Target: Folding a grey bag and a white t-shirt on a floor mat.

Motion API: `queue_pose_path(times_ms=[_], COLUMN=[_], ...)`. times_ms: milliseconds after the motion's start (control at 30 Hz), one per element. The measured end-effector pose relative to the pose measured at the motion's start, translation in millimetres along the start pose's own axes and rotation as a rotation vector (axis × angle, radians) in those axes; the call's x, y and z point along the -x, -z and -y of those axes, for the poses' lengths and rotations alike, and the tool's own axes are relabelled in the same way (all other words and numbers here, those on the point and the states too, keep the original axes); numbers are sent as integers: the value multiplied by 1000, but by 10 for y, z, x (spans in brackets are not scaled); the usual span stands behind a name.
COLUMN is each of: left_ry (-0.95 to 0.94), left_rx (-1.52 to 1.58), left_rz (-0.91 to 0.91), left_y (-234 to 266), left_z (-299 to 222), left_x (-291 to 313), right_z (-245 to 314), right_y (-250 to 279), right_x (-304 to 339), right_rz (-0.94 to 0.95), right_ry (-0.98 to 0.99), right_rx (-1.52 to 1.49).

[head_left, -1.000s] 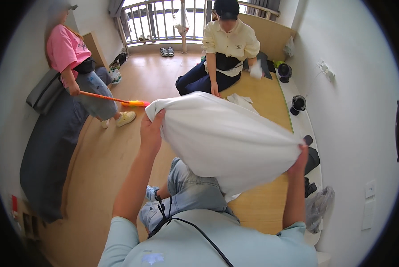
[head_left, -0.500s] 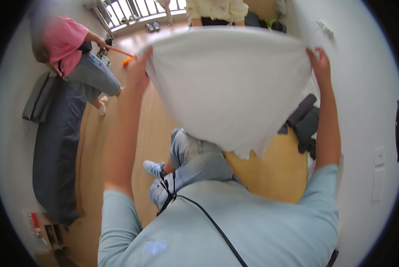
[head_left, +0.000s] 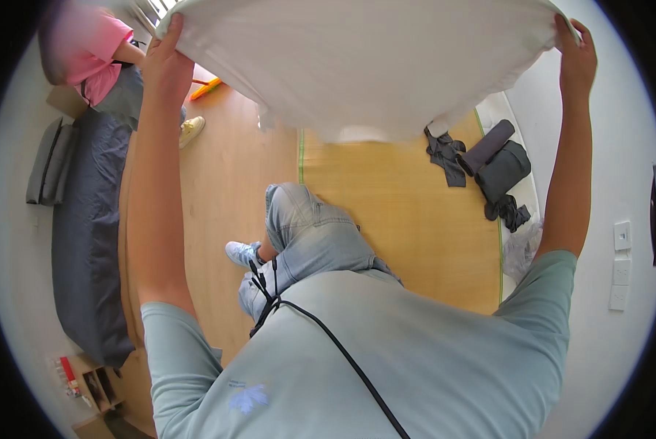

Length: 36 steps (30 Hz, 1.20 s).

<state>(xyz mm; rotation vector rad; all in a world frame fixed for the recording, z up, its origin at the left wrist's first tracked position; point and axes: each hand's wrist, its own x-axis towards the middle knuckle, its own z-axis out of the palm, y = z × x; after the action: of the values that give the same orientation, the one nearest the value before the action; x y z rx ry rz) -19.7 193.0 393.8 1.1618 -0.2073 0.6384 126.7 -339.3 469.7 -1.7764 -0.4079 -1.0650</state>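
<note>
A white cloth [head_left: 364, 69] is stretched wide between my raised hands at the top of the head view; its upper part runs out of the picture, so I cannot tell whether it is a garment or a sheet. My left hand [head_left: 168, 62] grips the cloth's left corner, thumb along the edge. At the right corner, my right hand [head_left: 577, 55] pinches the fabric. The lower edge hangs loose and uneven above the yellow mat [head_left: 394, 212] and my bent leg.
Dark rolled cloths [head_left: 496, 164] lie at the mat's right edge beside the wall. A long dark-covered bench [head_left: 87, 234] stands left. A person in a pink top [head_left: 97, 51] is at the far left near an orange broom head [head_left: 206, 89]. A black cord [head_left: 335, 340] crosses my shirt.
Both hands have risen and spread further apart, lifting the cloth up and pulling it wider. More of the mat and the dark cloths shows. The person in pink has shifted left.
</note>
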Motion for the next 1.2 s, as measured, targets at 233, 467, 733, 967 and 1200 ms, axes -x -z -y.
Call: queue_pose_path(times_ms=[233,467,733,967,1200], left_ry=[156,680,1019,1224,1340], left_rx=[43,-256,-534,-487,-364], left_rz=[96,273,495,270,-93], left_y=[583,758,848,1040,1292], left_z=[302,787,1029,1251,1682], left_x=[1181,2670,3123,3192,3252], right_z=[-99,-411,-921,-1581,-2563], right_y=[865,1119,870,860,259], right_x=[827,2328,4132,4485,4551], right_rz=[172,1111,1827,1551,841], right_ry=[-108,-760,-1087,-1352,-637], right_rx=[24,35,1,78,626])
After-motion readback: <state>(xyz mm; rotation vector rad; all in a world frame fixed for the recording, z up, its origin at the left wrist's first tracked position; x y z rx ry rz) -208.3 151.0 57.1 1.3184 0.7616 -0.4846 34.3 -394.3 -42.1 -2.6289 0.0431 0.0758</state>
